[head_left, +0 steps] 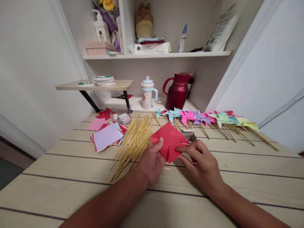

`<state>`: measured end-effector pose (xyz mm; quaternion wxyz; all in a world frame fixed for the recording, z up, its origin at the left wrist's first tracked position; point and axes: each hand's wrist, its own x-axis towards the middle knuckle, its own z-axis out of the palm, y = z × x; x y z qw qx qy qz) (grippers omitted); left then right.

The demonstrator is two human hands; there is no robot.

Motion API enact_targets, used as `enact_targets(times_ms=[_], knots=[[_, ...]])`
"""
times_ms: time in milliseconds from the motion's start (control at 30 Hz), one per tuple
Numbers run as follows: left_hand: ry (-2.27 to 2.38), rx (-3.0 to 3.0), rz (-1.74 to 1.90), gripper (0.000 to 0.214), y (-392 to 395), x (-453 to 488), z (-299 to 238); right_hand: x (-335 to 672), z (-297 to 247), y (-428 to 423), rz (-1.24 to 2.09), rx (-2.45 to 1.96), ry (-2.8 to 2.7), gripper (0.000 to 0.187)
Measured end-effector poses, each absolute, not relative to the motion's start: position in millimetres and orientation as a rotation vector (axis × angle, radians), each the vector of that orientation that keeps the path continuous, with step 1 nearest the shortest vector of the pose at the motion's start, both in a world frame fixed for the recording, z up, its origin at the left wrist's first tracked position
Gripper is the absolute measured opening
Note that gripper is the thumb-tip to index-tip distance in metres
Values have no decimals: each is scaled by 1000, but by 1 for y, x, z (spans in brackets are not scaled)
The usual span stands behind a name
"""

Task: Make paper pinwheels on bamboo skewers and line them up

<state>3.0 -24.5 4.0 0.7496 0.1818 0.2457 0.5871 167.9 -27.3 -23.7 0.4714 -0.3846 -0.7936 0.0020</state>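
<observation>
A red square of paper, with slits cut in from its corners, is held up over the table between my two hands. My left hand grips its lower left side, thumb on top and the other fingers underneath. At the lower right edge, my right hand pinches the paper between thumb and fingers. Just left of the paper lies a loose heap of thin wooden sticks. Behind my right hand, partly hidden, is a small open box whose contents I cannot make out.
Finished paper pinwheels on sticks lie in a row at the back right. Coloured paper sheets are stacked left, near small clear packs. Behind stand a cup, a red jug and a small raised shelf with tape rolls.
</observation>
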Motion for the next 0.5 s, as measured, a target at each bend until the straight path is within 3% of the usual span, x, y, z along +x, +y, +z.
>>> enact_targets(times_ms=[500], knots=[[586, 432, 1307, 19, -25, 7, 3, 167, -18, -23, 204, -967, -1834, 10]])
